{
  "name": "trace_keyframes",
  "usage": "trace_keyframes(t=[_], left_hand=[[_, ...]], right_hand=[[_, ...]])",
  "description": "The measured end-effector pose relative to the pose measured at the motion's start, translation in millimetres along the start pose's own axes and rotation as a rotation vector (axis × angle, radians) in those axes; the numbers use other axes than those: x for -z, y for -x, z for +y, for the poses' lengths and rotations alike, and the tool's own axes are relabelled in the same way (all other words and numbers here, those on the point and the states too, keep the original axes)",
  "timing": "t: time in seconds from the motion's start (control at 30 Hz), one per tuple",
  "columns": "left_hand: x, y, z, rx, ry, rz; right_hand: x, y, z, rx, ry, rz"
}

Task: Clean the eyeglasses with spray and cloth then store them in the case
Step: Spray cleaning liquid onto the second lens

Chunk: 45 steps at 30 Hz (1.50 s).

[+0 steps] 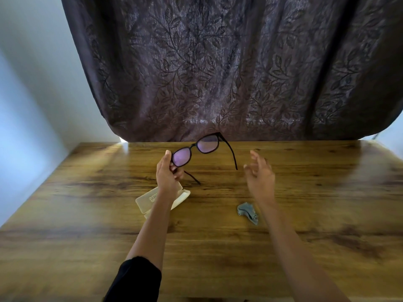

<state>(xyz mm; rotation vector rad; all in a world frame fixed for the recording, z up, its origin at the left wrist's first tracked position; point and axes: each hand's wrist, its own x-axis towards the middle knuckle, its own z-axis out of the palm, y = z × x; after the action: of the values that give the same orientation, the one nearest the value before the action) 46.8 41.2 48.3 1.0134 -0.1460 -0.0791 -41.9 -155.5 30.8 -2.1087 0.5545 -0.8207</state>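
Left hand point(168, 175) raised above the wooden table point(305, 192), pinching the black-framed, purple-tinted eyeglasses point(196, 149) by one lens corner — temples unfolded, right hand point(260, 173) empty, fingers spread — beside them, over the crumpled grey-blue cloth point(247, 212).

A wooden surface point(305, 247) with strong, dark grain fills the lower half of the frame, its far edge running across the middle under a dark curtain. Light glares off its upper left and upper right corners. Two things lie directly on it. A cream eyeglass case point(150, 200) lies open left of centre, partly hidden by a forearm crossing above it. A small, crumpled blue-grey cloth point(247, 211) lies right of centre, well apart from the case.
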Motion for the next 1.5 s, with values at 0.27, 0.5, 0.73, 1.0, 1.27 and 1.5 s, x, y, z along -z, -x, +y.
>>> trace_keyframes(t=[0.27, 0.5, 0.73, 1.0, 1.27, 1.5], left_hand=[[1.5, 1.6, 1.8, 0.140, 0.194, -0.003], [3.0, 0.1, -8.7, 0.174, -0.285, -0.035], [-0.3, -8.8, -0.6, 0.036, -0.704, 0.101], [-30.9, -8.0, 35.4, -0.754, -1.199, -0.201], [-32.1, -8.1, 24.4, -0.730, -1.250, -0.349], [-34.1, -6.9, 13.8, -0.689, -1.197, -0.310]], right_hand=[[20.7, -6.5, -21.9, -0.137, -0.563, -0.293], [29.0, -11.6, -30.3, -0.083, -0.610, -0.184], [30.9, -14.7, -46.6, 0.123, -0.350, -0.016], [31.6, -17.6, -55.3, 0.349, -0.068, 0.083], [32.5, -19.4, -53.7, 0.551, 0.045, 0.124], [31.1, -23.4, -51.8, 0.566, 0.067, 0.096]])
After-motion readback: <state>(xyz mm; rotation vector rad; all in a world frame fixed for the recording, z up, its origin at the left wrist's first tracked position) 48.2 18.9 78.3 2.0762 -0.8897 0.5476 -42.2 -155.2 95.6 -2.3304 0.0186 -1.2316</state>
